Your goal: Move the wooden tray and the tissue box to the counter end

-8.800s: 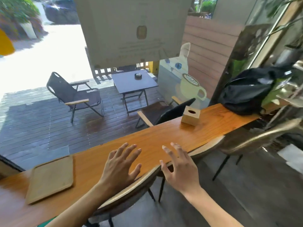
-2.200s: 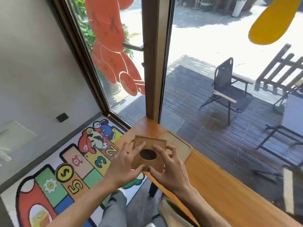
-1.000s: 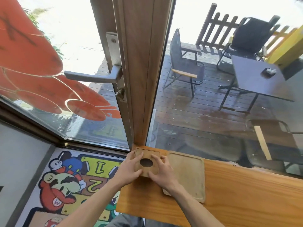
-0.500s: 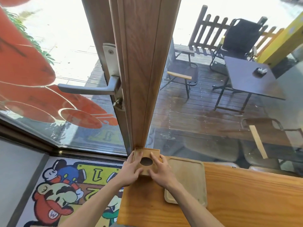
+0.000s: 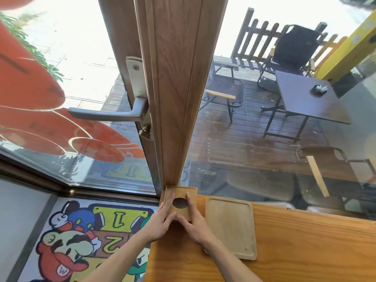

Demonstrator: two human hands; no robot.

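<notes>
Head view: the square light-wood tissue box with an oval hole [image 5: 180, 202] sits at twelve o'clock in the orange wooden counter [image 5: 295, 245] end corner, touching the brown door post [image 5: 175, 98]. The left hand [image 5: 160, 221] and right hand [image 5: 193, 220] clasp its sides, fingers flat on top. The pale rectangular wooden tray [image 5: 231, 224] lies just beside at three o'clock. Best to lift both hands off evenly, without nudging the box.

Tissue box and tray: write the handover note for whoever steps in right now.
Left hand: flat on the tissue box, fingers on its top and left side.
Right hand: same on the right side.
Tissue box: on the counter, in the end corner against the wooden post.
Tray: flat on the counter just right of the box, a narrow gap between them.
Done: both things are at the counter end.
Left: let go of the box; maybe square it with the tray.
</notes>
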